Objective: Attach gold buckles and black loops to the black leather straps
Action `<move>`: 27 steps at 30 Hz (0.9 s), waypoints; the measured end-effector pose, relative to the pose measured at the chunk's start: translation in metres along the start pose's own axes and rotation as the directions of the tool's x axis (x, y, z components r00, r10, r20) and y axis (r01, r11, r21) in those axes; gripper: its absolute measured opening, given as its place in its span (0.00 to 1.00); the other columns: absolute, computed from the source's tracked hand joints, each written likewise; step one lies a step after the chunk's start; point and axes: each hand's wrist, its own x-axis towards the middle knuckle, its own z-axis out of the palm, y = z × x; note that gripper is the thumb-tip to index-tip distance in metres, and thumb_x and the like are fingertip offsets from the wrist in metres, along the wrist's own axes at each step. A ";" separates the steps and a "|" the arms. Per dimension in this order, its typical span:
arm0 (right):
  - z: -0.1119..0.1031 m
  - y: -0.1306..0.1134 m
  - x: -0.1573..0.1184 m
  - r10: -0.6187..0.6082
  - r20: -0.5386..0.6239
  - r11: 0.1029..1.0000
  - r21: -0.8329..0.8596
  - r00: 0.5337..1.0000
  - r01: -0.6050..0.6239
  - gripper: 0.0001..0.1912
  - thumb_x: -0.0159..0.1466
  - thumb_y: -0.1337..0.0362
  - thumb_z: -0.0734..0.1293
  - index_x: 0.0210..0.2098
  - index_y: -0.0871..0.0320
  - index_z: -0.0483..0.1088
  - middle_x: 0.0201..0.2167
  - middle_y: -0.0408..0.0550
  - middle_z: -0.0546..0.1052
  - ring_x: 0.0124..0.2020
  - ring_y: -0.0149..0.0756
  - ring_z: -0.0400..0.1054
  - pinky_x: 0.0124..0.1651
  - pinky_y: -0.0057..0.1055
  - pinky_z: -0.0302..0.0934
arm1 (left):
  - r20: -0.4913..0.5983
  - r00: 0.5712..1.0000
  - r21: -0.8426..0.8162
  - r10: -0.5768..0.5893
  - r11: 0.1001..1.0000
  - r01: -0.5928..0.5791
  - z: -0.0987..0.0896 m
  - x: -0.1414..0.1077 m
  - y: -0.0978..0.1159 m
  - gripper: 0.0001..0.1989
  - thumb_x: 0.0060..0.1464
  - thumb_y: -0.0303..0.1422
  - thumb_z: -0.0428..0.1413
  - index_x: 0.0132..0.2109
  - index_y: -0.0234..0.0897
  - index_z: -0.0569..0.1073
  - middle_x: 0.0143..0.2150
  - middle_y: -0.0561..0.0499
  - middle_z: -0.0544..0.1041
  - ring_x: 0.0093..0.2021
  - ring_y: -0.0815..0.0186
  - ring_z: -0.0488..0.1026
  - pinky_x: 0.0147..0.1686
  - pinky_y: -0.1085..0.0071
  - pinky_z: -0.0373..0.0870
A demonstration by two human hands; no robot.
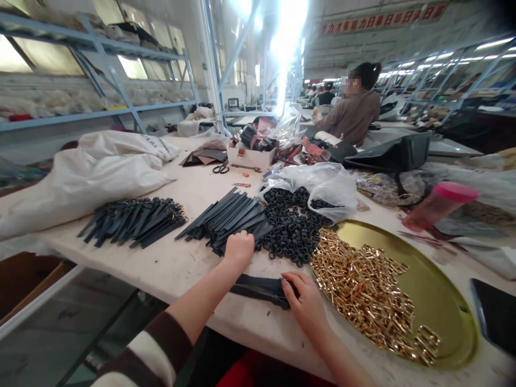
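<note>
My left hand [241, 249] is closed at the near side of a pile of flat black straps [229, 215]. Its fingertips are turned away, and whatever they hold is hidden. Close to the table edge, my right hand [305, 296] grips the right end of some black straps [260, 289] lying flat, thumb and fingers around them. Beyond it is a heap of small black loops [290, 231], partly inside a clear plastic bag [332, 188]. Gold metal buckles [366, 287] cover the left part of a round gold tray [447, 317] to the right.
Black straps with gold-coloured ends [135, 220] lie at left, before a large white sack [100, 172]. Scissors [221, 169] and a white box [250, 158] are farther back. A pink-lidded container [441, 204] and a phone [495, 314] sit at right. Another person [355, 110] works behind.
</note>
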 end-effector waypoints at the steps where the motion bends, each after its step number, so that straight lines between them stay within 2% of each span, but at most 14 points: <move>1: 0.000 0.000 0.001 0.001 -0.003 1.000 0.008 1.000 -0.001 0.13 0.62 0.60 0.57 0.40 0.58 0.69 0.40 0.53 0.72 0.43 0.42 0.64 0.47 0.41 0.58 | 0.010 1.000 0.008 -0.019 1.000 0.018 0.002 0.005 0.000 0.11 0.55 0.26 0.43 0.39 0.27 0.70 0.39 0.36 0.71 0.41 0.53 0.70 0.38 0.61 0.64; 7: 0.000 0.002 0.003 -0.004 -0.024 1.000 0.010 1.000 0.004 0.14 0.62 0.59 0.57 0.41 0.58 0.69 0.40 0.52 0.73 0.43 0.44 0.65 0.47 0.44 0.59 | 0.088 0.993 0.023 -0.082 0.996 0.080 0.007 0.018 -0.002 0.11 0.54 0.27 0.46 0.40 0.26 0.70 0.36 0.35 0.74 0.39 0.53 0.73 0.36 0.63 0.66; 11: 0.002 0.003 -0.001 -0.016 -0.031 1.000 0.016 0.999 0.016 0.13 0.62 0.60 0.57 0.41 0.58 0.69 0.40 0.53 0.73 0.43 0.43 0.65 0.48 0.44 0.58 | 0.096 0.991 0.020 -0.091 0.996 0.089 -0.005 0.015 -0.003 0.10 0.52 0.29 0.49 0.38 0.27 0.71 0.37 0.35 0.74 0.39 0.54 0.73 0.36 0.64 0.66; 14: -0.002 0.003 -0.003 -0.007 -0.127 0.998 0.059 0.992 0.015 0.16 0.62 0.59 0.57 0.46 0.60 0.65 0.45 0.55 0.70 0.46 0.42 0.63 0.49 0.43 0.58 | 0.056 0.998 0.002 -0.028 1.000 0.028 -0.025 -0.002 0.003 0.09 0.52 0.31 0.48 0.37 0.31 0.71 0.40 0.37 0.73 0.42 0.56 0.71 0.38 0.66 0.65; 16: -0.011 -0.001 -0.004 0.012 -0.266 0.997 0.076 0.964 0.009 0.23 0.62 0.58 0.58 0.54 0.62 0.57 0.51 0.59 0.64 0.46 0.42 0.63 0.49 0.43 0.57 | 0.037 0.998 -0.019 0.045 0.999 -0.044 -0.039 -0.023 0.011 0.09 0.54 0.32 0.47 0.38 0.33 0.70 0.40 0.41 0.73 0.42 0.58 0.71 0.39 0.67 0.64; 18: -0.026 -0.009 -0.007 -0.039 -0.350 0.999 0.006 0.936 0.044 0.28 0.60 0.56 0.60 0.57 0.62 0.53 0.56 0.62 0.58 0.49 0.43 0.61 0.51 0.43 0.55 | 0.062 0.989 -0.054 0.131 0.990 -0.128 -0.049 -0.048 0.019 0.08 0.54 0.33 0.47 0.37 0.37 0.69 0.36 0.46 0.74 0.38 0.61 0.72 0.35 0.70 0.64; 20: -0.042 -0.021 -0.012 -0.182 -0.266 0.979 -0.139 0.946 0.150 0.23 0.60 0.58 0.62 0.53 0.57 0.60 0.53 0.56 0.64 0.49 0.43 0.60 0.52 0.43 0.51 | 0.118 0.969 -0.113 0.218 0.972 -0.205 -0.055 -0.072 0.026 0.06 0.52 0.33 0.49 0.35 0.39 0.69 0.32 0.50 0.75 0.33 0.63 0.72 0.31 0.73 0.62; 22: -0.053 -0.031 -0.018 -0.300 -0.060 0.929 -0.245 0.952 0.277 0.10 0.60 0.61 0.62 0.41 0.53 0.70 0.39 0.49 0.73 0.42 0.40 0.64 0.51 0.41 0.49 | 0.170 0.944 -0.183 0.284 0.950 -0.254 -0.057 -0.091 0.028 0.05 0.49 0.32 0.50 0.33 0.39 0.70 0.30 0.52 0.75 0.31 0.64 0.71 0.28 0.74 0.60; 24: -0.056 -0.037 -0.027 -0.323 0.114 0.905 -0.253 0.940 0.342 0.07 0.61 0.64 0.61 0.32 0.53 0.71 0.28 0.46 0.74 0.34 0.36 0.65 0.45 0.38 0.51 | 0.225 0.918 -0.226 0.327 0.934 -0.278 -0.059 -0.103 0.024 0.06 0.48 0.30 0.49 0.31 0.39 0.70 0.29 0.51 0.75 0.30 0.63 0.71 0.26 0.73 0.58; 27: -0.052 -0.036 -0.041 -0.265 0.189 0.936 -0.187 0.946 0.299 0.08 0.61 0.66 0.60 0.29 0.56 0.69 0.27 0.46 0.73 0.32 0.36 0.64 0.40 0.35 0.51 | 0.282 0.899 -0.238 0.336 0.932 -0.274 -0.063 -0.109 0.009 0.06 0.45 0.28 0.50 0.28 0.39 0.71 0.28 0.51 0.75 0.29 0.63 0.70 0.26 0.72 0.57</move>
